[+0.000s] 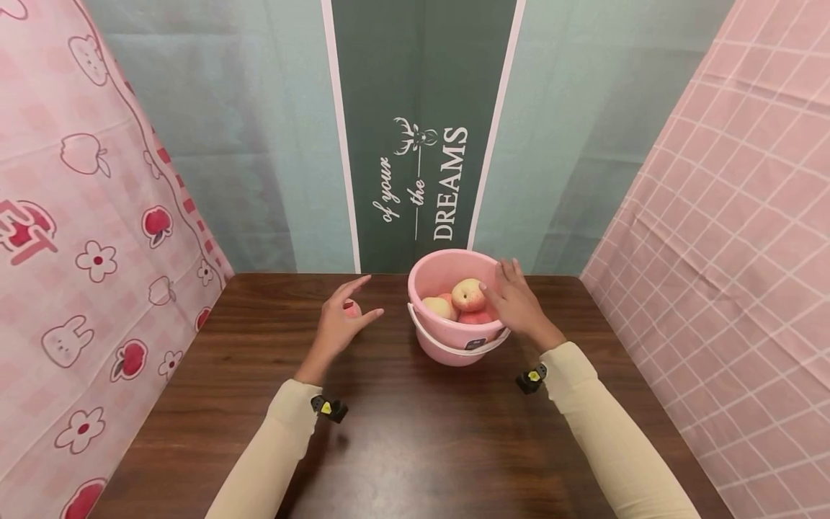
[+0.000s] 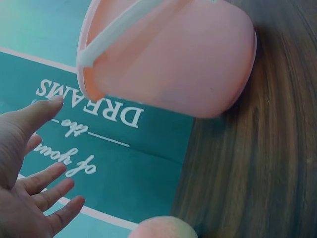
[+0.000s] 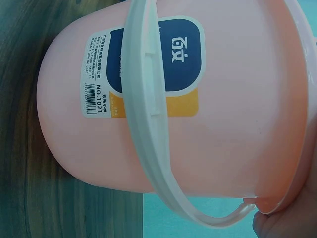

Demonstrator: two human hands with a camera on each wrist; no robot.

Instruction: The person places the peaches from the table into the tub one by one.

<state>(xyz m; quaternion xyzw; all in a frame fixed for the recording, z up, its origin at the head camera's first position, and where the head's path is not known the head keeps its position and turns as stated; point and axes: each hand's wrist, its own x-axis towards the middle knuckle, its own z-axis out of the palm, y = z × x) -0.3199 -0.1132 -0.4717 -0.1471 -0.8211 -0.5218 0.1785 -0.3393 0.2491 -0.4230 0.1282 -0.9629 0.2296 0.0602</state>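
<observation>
A pink bucket (image 1: 447,342) with a white handle (image 1: 457,351) stands upright at the table's back edge. Several yellow-and-red fruits that look like peaches (image 1: 468,295) lie inside it. My right hand (image 1: 521,306) holds the bucket's right rim, thumb over the inside; the right wrist view shows only a bit of this hand (image 3: 285,223) by the handle's joint. Left of the bucket, my left hand (image 1: 337,324) hovers with fingers and thumb spread. Another peach (image 1: 352,309) sits on the table beyond it, partly hidden by the hand. In the left wrist view this peach (image 2: 163,229) appears below the bucket, apart from the fingers.
The dark wooden table (image 1: 441,447) ends at a green backdrop (image 1: 421,72) with white lettering. Patterned pink cloth (image 1: 97,303) hangs on the left, and pink checked cloth (image 1: 733,252) on the right. A small black camera sits on each wrist.
</observation>
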